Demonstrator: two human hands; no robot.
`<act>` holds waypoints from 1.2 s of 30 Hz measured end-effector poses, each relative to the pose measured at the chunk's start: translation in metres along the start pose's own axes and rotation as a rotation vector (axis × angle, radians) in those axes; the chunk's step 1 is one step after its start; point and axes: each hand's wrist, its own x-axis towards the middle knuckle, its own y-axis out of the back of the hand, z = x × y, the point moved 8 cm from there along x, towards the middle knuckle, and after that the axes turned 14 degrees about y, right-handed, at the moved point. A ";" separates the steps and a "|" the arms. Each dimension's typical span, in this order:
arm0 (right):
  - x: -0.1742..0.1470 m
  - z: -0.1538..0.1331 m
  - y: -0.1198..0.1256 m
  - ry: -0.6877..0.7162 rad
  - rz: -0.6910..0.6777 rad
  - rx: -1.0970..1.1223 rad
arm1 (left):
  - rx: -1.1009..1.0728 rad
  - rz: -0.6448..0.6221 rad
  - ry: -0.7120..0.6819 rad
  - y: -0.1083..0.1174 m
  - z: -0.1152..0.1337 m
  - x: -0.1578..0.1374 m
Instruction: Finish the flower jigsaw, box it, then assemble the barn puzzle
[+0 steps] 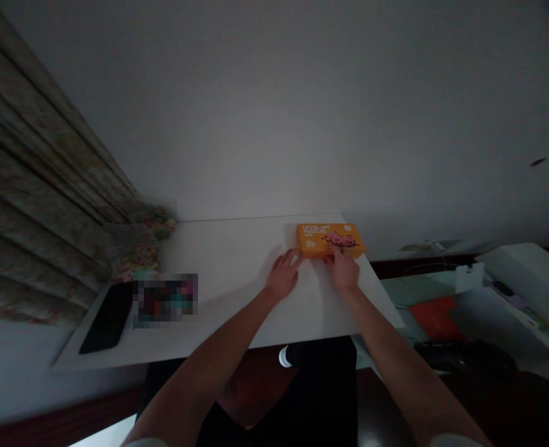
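An orange puzzle box (pixel 314 245), printed "LEVEL UP! PUZZLES" with a pink picture, lies flat at the back right of the white table (pixel 237 248). My right hand (pixel 345 270) grips its front edge, fingers over the lid and thumb against the front side. Beside the box's front left corner, my left hand (pixel 283 275) rests low over the table with its fingers spread. Its fingertips are close to the corner; whether they touch it I cannot tell.
Clear bags of colourful pieces (pixel 139 248) stand at the table's left, by the curtain (pixel 36 167). In front are a black tablet-like slab (pixel 108 318) and a blurred-out item (pixel 165 301). A glass table to the right bears a red item (pixel 437 318) and a white box (pixel 528 279).
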 end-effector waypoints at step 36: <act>-0.076 -0.146 -0.036 0.252 0.044 0.198 | 0.061 0.205 0.432 0.088 -0.156 -0.109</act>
